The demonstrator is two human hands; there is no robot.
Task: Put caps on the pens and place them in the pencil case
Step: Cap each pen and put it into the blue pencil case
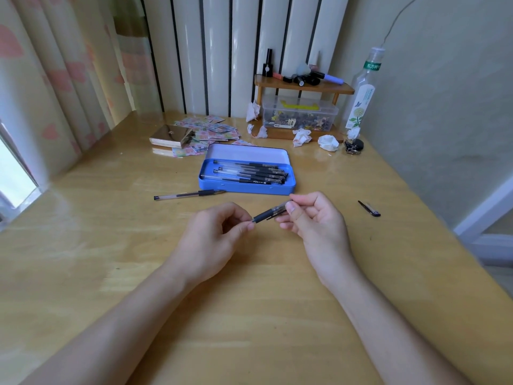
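The open blue pencil case (244,187) sits just beyond your hands. Your left hand (213,237) pinches the pen (262,217) by its grip; your right hand (313,218) clamps the cap (279,209). Keep both aligned and press until seated.

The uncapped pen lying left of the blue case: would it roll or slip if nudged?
The uncapped pen probably rolls easily: slim round barrel, no clip to stop it. The glossy table likely lets it slide. It looks light and stiff.

Glossy varnished wooden table (111,259), smooth blue metal pencil case (241,188), clear plastic pens (249,173), crumpled paper (328,142).
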